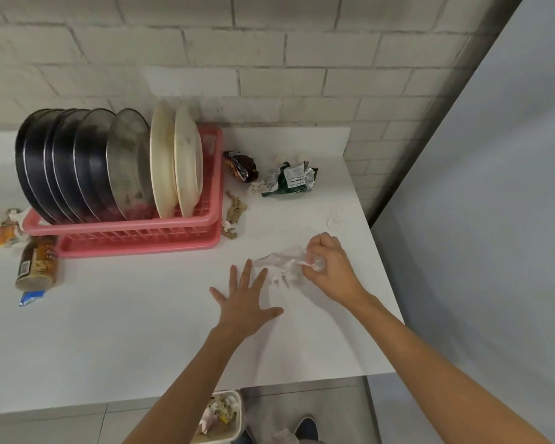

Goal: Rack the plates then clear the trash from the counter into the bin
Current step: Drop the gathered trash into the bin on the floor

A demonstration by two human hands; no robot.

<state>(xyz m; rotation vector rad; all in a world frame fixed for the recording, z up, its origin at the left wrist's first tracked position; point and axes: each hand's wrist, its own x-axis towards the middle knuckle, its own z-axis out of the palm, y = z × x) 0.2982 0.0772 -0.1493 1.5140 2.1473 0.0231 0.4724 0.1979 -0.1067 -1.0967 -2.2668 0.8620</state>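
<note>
One tipped can lies near the left edge of the tabletop. Beside it, plates stand upright in the pink rack toward the back edge. The left hand lies flat on the tabletop, fingers spread. The right hand grips crumpled clear plastic close to the right edge. The bin stands under the near edge.

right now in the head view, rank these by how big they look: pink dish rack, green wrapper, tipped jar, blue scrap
1. pink dish rack, by far the largest
2. tipped jar and green wrapper: these look about alike, so no ranking between them
3. blue scrap, the smallest
</note>
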